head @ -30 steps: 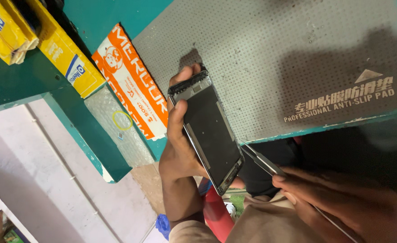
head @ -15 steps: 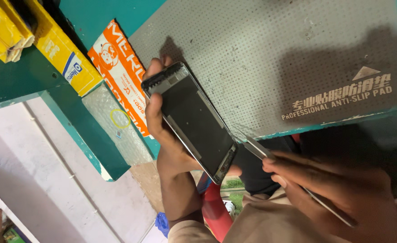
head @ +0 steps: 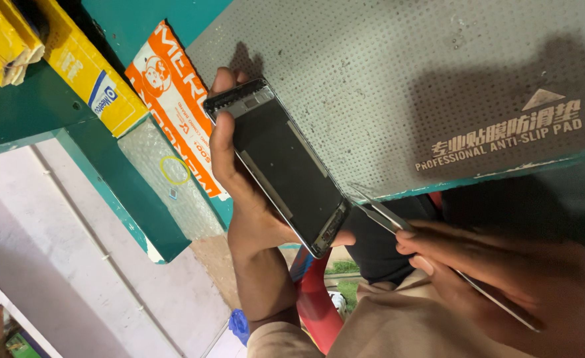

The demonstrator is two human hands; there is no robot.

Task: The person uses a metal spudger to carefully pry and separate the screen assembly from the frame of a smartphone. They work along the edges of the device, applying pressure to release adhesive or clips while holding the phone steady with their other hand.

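Note:
My left hand (head: 243,199) grips an opened smartphone (head: 279,162) by its long edges, dark inner side facing up, tilted over the near edge of the grey dotted mat (head: 398,73). The phone's lower end shows small parts near its bottom edge. My right hand (head: 504,278) holds thin metal tweezers (head: 385,215) like a pen. The tweezers' tips point at the phone's lower right corner, close beside it; whether they touch it I cannot tell.
An orange and white packet (head: 170,106) lies left of the mat on the green table (head: 107,172). A bubble-wrap sheet (head: 163,179) lies beside it. Yellow boxes (head: 80,66) sit at the top left. A red object (head: 316,292) shows below the table edge.
My left hand has carried the phone up and to the left, further over the mat. My right hand with the tweezers has shifted slightly, its tips staying near the phone's lower corner.

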